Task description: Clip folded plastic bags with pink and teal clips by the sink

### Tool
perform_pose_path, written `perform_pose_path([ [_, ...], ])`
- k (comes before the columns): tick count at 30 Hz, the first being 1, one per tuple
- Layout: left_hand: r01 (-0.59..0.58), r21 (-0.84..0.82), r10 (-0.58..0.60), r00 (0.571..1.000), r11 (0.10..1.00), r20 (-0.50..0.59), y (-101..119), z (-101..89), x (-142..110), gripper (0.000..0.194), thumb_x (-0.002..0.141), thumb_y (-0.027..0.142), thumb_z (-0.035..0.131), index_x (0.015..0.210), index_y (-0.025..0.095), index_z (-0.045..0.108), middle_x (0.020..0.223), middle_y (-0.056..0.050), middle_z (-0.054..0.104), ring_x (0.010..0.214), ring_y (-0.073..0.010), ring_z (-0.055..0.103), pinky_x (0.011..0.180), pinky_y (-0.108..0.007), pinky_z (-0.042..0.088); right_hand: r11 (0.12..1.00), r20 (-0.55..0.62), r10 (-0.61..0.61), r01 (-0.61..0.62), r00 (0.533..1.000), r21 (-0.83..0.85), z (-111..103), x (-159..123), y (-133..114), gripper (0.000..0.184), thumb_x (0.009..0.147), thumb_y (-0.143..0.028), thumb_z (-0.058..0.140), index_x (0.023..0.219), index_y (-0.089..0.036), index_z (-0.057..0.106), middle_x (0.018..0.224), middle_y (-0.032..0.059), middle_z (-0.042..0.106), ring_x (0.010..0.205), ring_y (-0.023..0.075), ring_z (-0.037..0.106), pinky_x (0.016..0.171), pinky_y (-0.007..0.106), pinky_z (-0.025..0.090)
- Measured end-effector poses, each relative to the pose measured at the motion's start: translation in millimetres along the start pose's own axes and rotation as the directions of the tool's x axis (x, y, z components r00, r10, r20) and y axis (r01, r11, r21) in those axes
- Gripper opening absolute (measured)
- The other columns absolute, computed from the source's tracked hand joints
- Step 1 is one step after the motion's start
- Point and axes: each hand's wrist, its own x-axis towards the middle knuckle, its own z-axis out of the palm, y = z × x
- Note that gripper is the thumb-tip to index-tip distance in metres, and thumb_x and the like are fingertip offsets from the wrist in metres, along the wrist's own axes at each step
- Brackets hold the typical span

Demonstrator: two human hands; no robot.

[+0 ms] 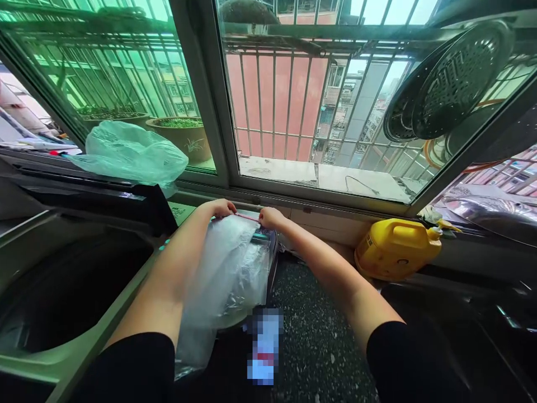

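My left hand (225, 207) and my right hand (271, 218) are both closed on the top edge of a large clear plastic bag (222, 263). A thin red strip runs along that edge between them. The bag hangs down toward me and bulges slightly. Under and beside it lies more crinkled clear plastic (247, 277), over a dark object with a rounded edge whose kind I cannot make out. A pixelated item (265, 347) rests on the speckled black countertop (323, 330) below the bag.
On my left stands a top-loading washing machine (113, 330) with its lid up. A pale green plastic bag (134, 151) lies on the windowsill. A yellow jug (396, 249) stands at the right by the wall. Behind the window (277, 106) are bars, potted plants and hanging metal strainers.
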Motion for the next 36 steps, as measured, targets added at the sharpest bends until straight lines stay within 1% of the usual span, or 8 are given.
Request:
perform_pose_path([
  [3,-0.037,0.010,0.037,0.999,0.999,-0.015,-1.8,1.9,3.7,0.030,0.056,0.016,0.064,0.085,0.015,0.068,0.053,0.002,0.055,0.043,-0.0103,0.043,0.042,-0.022,0.032,0.999,-0.046,-0.011,0.012,0.999,0.029,2.8,-1.7,0.8,0.019,0.080,-0.016,0.050,0.088,-0.014,0.067,0.093,0.0094,0.068,0.087,0.0203,0.061,0.070,0.025,0.043],
  [9,-0.180,-0.118,0.154,0.968,0.977,-0.198,-3.6,-15.2,-14.5,0.020,0.052,0.030,0.069,0.066,0.017,0.065,0.057,0.000,0.059,0.053,-0.0131,0.049,0.049,-0.023,0.037,0.993,-0.196,-0.063,0.082,0.979,0.089,-6.0,-12.0,-1.9,0.022,0.085,-0.014,0.044,0.098,-0.013,0.062,0.100,0.0092,0.063,0.095,0.0156,0.054,0.081,0.023,0.039],
  [14,-0.324,-0.212,0.265,0.927,0.922,-0.267,8.2,-36.6,-54.4,0.024,0.050,0.034,0.070,0.065,0.016,0.063,0.062,0.000,0.061,0.062,-0.0139,0.055,0.060,-0.024,0.043,0.934,-0.351,-0.067,0.183,0.934,0.307,-18.3,-31.7,-5.2,0.016,0.083,-0.016,0.049,0.092,-0.014,0.063,0.087,0.0042,0.062,0.081,0.0128,0.054,0.074,0.023,0.039],
  [18,-0.376,-0.233,0.311,0.911,0.897,-0.272,22.7,-30.1,-96.0,0.026,0.054,0.034,0.069,0.070,0.015,0.063,0.064,0.000,0.060,0.065,-0.0147,0.057,0.063,-0.025,0.044,0.855,-0.360,-0.095,0.262,0.928,0.449,-21.9,-67.4,-7.1,0.014,0.080,-0.019,0.053,0.086,-0.013,0.063,0.073,0.0002,0.060,0.068,0.0105,0.051,0.066,0.022,0.038],
  [23,-0.492,-0.328,0.395,0.861,0.807,-0.320,45.5,8.1,-156.7,0.032,0.062,0.036,0.067,0.084,0.014,0.061,0.071,-0.002,0.061,0.071,-0.0150,0.058,0.069,-0.029,0.047,0.780,-0.426,-0.143,0.366,0.893,0.508,-22.5,-144.2,-0.7,0.016,0.079,-0.024,0.053,0.082,-0.012,0.062,0.068,-0.0006,0.056,0.062,0.0091,0.046,0.061,0.022,0.037],
  [29,-0.566,-0.548,0.491,0.820,0.616,-0.295,76.9,82.7,-244.0,0.040,0.070,0.043,0.062,0.097,0.014,0.056,0.073,-0.003,0.059,0.066,-0.0131,0.057,0.062,-0.026,0.048,0.695,-0.475,-0.163,0.443,0.864,0.567,-14.0,-257.6,16.0,0.020,0.082,-0.027,0.050,0.089,-0.012,0.062,0.070,0.0010,0.058,0.060,0.0084,0.046,0.056,0.022,0.038],
  [32,-0.533,-0.650,0.496,0.827,0.542,-0.265,87.2,124.0,-275.1,0.041,0.071,0.049,0.058,0.096,0.016,0.055,0.068,0.000,0.057,0.057,-0.0103,0.053,0.052,-0.022,0.044,0.697,-0.487,-0.172,0.456,0.856,0.554,-4.5,-305.8,22.6,0.021,0.084,-0.028,0.049,0.092,-0.013,0.061,0.072,0.0020,0.060,0.060,0.0088,0.048,0.055,0.021,0.039],
  [36,-0.455,-0.719,0.430,0.871,0.525,-0.237,99.9,174.3,-302.8,0.039,0.070,0.052,0.058,0.087,0.016,0.057,0.064,0.001,0.055,0.051,-0.0086,0.048,0.046,-0.019,0.038,0.754,-0.500,-0.161,0.433,0.851,0.494,10.0,-357.7,29.7,0.020,0.085,-0.028,0.049,0.093,-0.015,0.061,0.076,0.0037,0.062,0.061,0.0101,0.051,0.055,0.022,0.041],
])
